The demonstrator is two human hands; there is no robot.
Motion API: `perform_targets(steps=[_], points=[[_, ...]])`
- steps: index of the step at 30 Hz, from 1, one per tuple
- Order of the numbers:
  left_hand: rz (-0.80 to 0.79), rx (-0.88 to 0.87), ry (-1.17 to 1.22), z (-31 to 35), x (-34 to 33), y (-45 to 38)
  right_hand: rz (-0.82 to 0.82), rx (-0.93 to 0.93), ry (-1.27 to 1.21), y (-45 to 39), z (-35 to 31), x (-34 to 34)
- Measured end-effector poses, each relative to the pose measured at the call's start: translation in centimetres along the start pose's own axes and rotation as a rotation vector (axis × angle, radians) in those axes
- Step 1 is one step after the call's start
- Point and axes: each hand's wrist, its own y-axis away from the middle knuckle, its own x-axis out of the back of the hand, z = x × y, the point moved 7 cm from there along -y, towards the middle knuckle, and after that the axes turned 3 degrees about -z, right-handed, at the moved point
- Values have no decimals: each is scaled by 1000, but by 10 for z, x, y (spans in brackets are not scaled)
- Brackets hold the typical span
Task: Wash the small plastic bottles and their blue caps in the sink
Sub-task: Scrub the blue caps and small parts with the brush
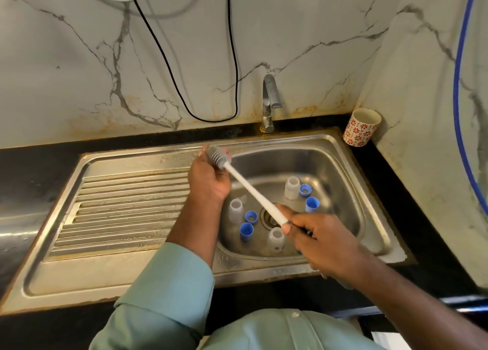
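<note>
Fingers of my right hand (324, 241) curl around the white handle end of the bottle brush (253, 191), thumb on top, pinching it firmly. My left hand (208, 178) cups the grey bristle head at the far end, fingers wrapped loosely around it; I cannot tell how tight.

Just below my right thumb stands 1 small bottle (276, 240), translucent and open-mouthed, near the drain (269, 216). Beneath my left wrist stands a 2nd bottle (235, 210), with 2 blue caps (248, 224) just beside it. Beyond my right fingertips a 3rd bottle (292, 188) stands with 2 more caps (308, 197) touching or nearly so. All sit in the steel sink (340, 164) basin.

I judge these bottles light, thin-walled and slightly squeezable, slippery once wet. I would grip around the body below the neck, not the rim. Caps look rigid and small; pinch them by the sides.
</note>
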Motion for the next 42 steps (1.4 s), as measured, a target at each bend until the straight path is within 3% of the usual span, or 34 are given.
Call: perform_targets(steps=[2, 6, 9, 13, 17, 21, 24, 28, 31, 33, 36, 39, 42], points=[[6, -1, -3, 2, 2, -2, -29, 8, 69, 2, 1, -2], [-40, 53, -51, -18, -2, 6, 70, -10, 0, -11, 3, 8], [-7, 48, 14, -12, 1, 1, 18, 22, 51, -2, 6, 1], [-70, 69, -155, -32, -4, 9, 91, -66, -51, -17, 15, 7], [71, -1, -172, -22, 3, -2, 36, -64, -36, -13, 17, 1], [0, 59, -303, -44, 1, -3, 89, -137, -102, -30, 25, 11], [95, -6, -297, -30, 8, -14, 64, -95, -24, -28, 28, 5], [-52, 101, -421, -54, -2, -19, 106, -167, -65, -50, 36, 13], [35, 85, -360, -53, 4, -30, 111, -143, -14, -56, 39, 24], [7, 116, -378, -50, 5, -44, 51, -178, -16, -55, 44, 20], [-209, 247, -479, -76, -8, -46, 131, -247, -73, -86, 57, 30], [-128, 193, -652, -82, -3, -69, 158, -255, -56, -107, 71, 44], [-65, 17, -1103, -82, 11, -124, 88, -317, -54, -109, 97, 41]])
